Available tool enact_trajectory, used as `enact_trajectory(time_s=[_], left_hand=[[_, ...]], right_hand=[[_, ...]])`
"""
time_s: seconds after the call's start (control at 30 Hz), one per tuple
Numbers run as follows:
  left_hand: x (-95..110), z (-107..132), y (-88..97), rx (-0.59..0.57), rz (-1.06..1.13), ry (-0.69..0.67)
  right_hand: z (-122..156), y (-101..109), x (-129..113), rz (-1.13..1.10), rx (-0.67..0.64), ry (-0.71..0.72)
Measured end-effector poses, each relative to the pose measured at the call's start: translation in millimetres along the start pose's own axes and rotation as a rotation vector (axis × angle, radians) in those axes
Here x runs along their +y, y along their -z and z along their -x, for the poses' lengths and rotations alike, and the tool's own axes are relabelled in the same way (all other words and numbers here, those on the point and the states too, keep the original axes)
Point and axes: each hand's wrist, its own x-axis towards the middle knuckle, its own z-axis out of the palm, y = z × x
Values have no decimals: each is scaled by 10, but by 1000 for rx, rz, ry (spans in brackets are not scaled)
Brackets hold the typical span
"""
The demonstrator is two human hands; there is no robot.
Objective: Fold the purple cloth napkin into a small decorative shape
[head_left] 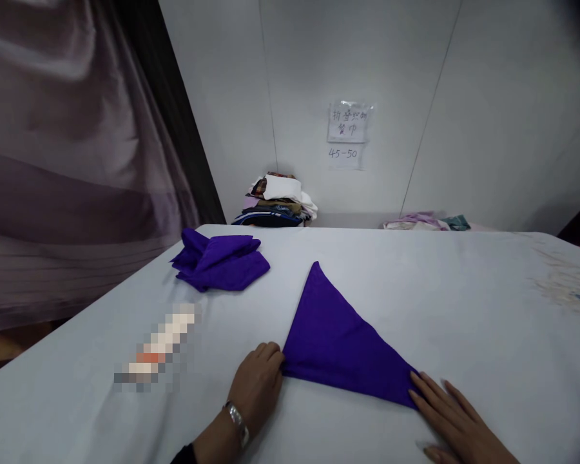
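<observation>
Lying at ten o'clock on the white table (415, 283), a heap of purple cloths (221, 261). Sitting at twelve, stacked clothes (275, 201) under a paper sign (348, 122). Hanging at nine, a grey curtain (67, 161).

Left hand (257, 383) curled, fingers tucked under, knuckles up; right hand (457, 422) flat, palm down, fingers stretched forward.

Napkin (336, 335): one, plain deep-purple cloth. Folded flat into a triangle with crisp edges. The apex points away, and the long side lies nearest, slanting down to the right. It lies smooth on the white table (439, 290), in its near half, about mid-width.
</observation>
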Motion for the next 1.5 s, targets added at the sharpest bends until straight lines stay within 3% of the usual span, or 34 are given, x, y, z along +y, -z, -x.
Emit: enact_trajectory(time_s=[0.1,0.27,0.53,0.87,1.07,1.17,1.27,1.37,1.5], left_hand=[[62,-17,5,-9,-19,0],[145,-59,52,-32,-118,-120],[62,45,5,-51,-116,10],[53,75,6,-87,-95,49],[52,28,197,-182,19,116],[45,-153,396,-225,138,150],[33,-516,488,-95,137,163],[-14,-1033,374,-53,189,249],[-108,-1757,57,-75,246,339]], right_hand=[[-25,8,-18,-6,0,1],[-23,-15,-6,8,13,19],[-65,-3,-28,20,13,49],[-74,-28,-10,49,69,89],[-108,-14,7,122,120,180],[-135,-12,13,148,137,197],[-148,-16,16,147,172,206],[-161,-36,25,157,224,203],[-187,-116,55,140,261,230]])
